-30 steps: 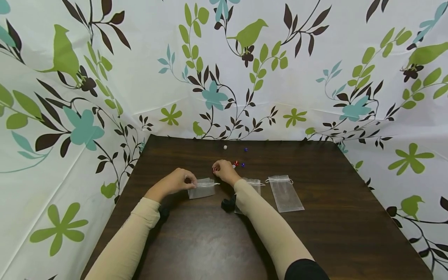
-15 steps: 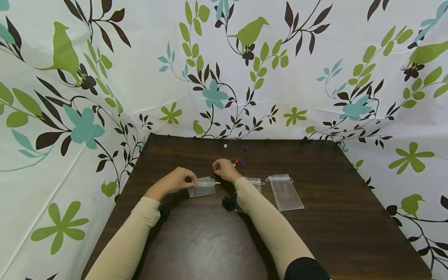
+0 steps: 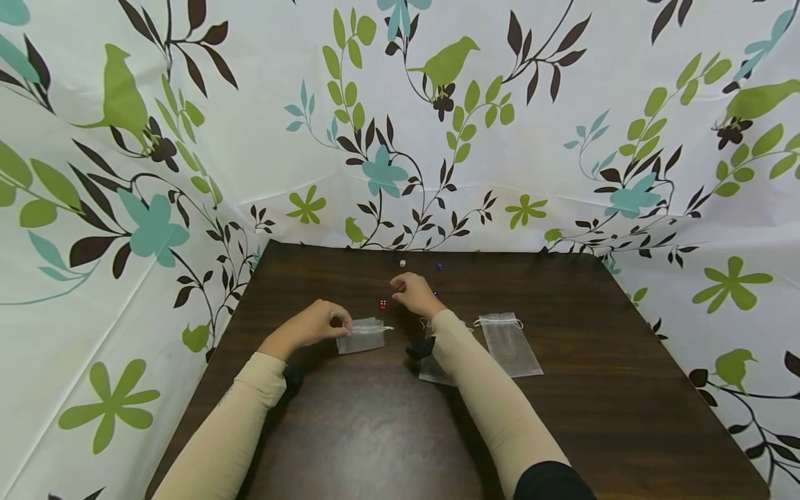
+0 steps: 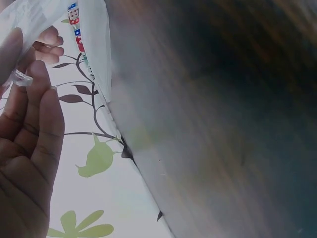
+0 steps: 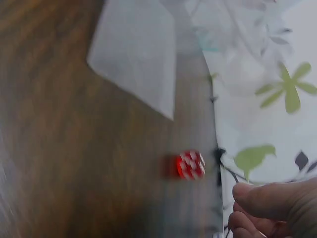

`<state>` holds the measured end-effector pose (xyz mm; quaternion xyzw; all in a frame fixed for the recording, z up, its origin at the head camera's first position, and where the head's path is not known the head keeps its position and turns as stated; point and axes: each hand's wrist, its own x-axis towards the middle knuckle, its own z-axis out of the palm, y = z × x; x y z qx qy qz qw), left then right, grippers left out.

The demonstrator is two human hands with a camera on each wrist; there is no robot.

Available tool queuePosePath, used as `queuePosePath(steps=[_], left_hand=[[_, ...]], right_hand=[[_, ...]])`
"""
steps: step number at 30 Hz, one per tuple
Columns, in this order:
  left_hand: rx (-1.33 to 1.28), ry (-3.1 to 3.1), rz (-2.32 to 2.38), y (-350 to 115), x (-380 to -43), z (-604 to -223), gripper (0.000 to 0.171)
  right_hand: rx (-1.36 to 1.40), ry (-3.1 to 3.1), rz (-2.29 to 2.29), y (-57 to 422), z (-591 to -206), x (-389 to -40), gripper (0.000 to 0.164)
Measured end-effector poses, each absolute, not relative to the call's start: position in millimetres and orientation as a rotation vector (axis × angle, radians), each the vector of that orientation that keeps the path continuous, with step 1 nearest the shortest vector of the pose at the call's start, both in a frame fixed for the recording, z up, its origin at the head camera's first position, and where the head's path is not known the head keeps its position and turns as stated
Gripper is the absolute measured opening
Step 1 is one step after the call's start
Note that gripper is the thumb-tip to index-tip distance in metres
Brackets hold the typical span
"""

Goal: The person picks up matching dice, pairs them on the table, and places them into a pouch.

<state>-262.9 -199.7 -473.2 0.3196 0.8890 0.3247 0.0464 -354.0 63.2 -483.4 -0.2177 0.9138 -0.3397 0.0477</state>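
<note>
My left hand (image 3: 315, 325) pinches the top of a small sheer white drawstring bag (image 3: 367, 341) on the left of the table. In the left wrist view, thumb and fingertips hold the bag's gathered clear edge. A red die (image 3: 383, 304) with white dots lies on the table just beyond that bag. To the right of this die, my right hand (image 3: 417, 293) hovers with fingers loosely bent. In the right wrist view nothing shows between its thumb and fingers, and the red die (image 5: 190, 164) lies apart from them. A blue die (image 3: 435, 294) peeks out beside the right hand.
A white die (image 3: 403, 263) and another blue die (image 3: 439, 267) lie near the table's back edge. A second sheer bag (image 3: 435, 373) lies partly under the right forearm, with a third bag (image 3: 509, 347) to its right. Patterned cloth (image 3: 262, 139) rises behind the dark table (image 3: 625, 389).
My right hand has let go of the red die and moved right and slightly back, now covering a red and a white die seen earlier. The left hand stays at its bag.
</note>
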Motion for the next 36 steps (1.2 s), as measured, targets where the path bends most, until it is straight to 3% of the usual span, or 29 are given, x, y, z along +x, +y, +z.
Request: queuePosePath(steps=[7,19,36], left_hand=[[0.966,2.715,0.991,-199.7,-261.8,-475.2,0.005],[0.908,2.706,1.0,-198.6,-259.3,-474.5,0.007],[0.866,2.702,0.997,-197.3,-258.6,-476.5,0.007]], right_hand=[[-0.56,2.894,-1.119,92.6,-487.7,-366.0,0.028],[-0.417,2.883,-1.093,112.7,-502.0,-376.4,0.045],[-0.479,2.915,-1.03,110.9,-506.5,-380.1,0.031]])
